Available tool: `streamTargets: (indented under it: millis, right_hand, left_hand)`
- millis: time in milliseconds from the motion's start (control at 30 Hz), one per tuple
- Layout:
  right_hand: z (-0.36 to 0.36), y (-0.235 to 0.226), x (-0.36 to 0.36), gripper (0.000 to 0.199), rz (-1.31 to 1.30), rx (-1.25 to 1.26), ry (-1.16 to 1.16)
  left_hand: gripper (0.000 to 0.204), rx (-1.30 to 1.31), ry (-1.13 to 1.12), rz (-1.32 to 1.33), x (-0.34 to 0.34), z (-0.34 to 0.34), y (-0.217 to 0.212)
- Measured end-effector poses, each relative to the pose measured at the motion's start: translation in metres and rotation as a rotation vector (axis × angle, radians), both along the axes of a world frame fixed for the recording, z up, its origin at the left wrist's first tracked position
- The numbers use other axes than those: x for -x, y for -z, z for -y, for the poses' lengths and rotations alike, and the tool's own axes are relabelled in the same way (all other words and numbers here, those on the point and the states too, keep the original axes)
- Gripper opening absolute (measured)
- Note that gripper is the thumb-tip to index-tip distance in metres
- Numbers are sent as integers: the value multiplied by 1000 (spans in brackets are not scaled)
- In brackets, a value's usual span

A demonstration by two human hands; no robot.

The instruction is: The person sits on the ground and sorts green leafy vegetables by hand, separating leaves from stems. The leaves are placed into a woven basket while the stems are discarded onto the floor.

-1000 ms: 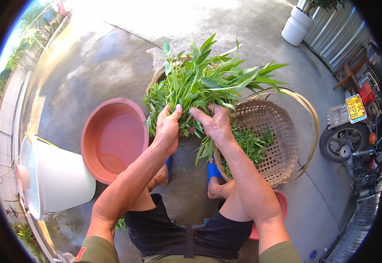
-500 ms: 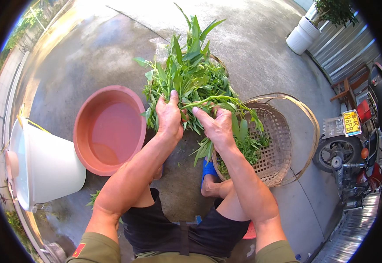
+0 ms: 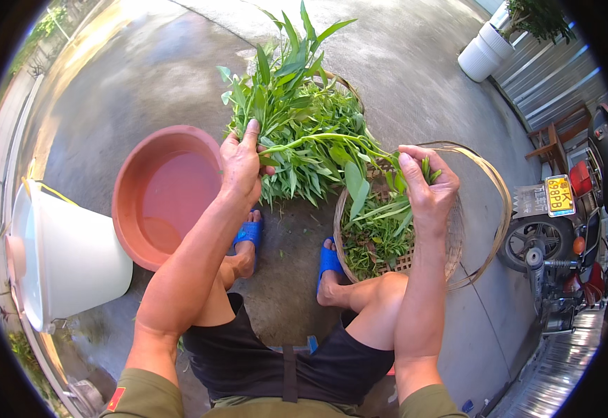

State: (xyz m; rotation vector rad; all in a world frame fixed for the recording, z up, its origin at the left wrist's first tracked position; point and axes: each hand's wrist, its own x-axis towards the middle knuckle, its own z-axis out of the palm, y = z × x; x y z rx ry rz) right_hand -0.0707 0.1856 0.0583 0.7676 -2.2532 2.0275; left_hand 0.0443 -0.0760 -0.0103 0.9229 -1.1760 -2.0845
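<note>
My left hand [image 3: 242, 166] is closed around the lower stems of an upright bunch of water spinach [image 3: 283, 73], thumb pressed on top. A long pale-green stem [image 3: 321, 137] of it stretches across to the right. My right hand [image 3: 428, 182] pinches the leafy end of that stem, with small leaves poking out between its fingers. Behind the bunch, a heap of greens [image 3: 311, 167] fills a basket whose far rim [image 3: 349, 85] shows. Below my right hand stands a woven bamboo basket [image 3: 455, 244] with a tall handle, holding loose greens [image 3: 373, 240].
A reddish-brown basin [image 3: 131, 177] with water stands left of my legs, beside a white bucket [image 3: 81, 258]. My feet wear blue slippers [image 3: 329, 261]. To the right is a parked motorcycle [image 3: 582, 230]. A white planter [image 3: 485, 52] stands far right on concrete.
My hands have moved apart: the right one went right, over the handled basket, drawing the long stem out. The left hand shifted slightly left and up with the bunch.
</note>
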Motion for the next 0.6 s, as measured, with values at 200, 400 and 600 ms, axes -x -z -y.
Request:
streamTargets:
  millis: [200,400,600]
  right_hand:
    - [10,5,-11,13,-233,-242,16]
    - [7,5,-11,13,-180,-306,0]
    - [17,7,-16,15,-254,-319,2]
  left_hand:
    - [25,24,56,10,-2,1,5]
    - [25,25,75,42,-1,-4,-2]
    - [29,39,127,9,4,-5,3]
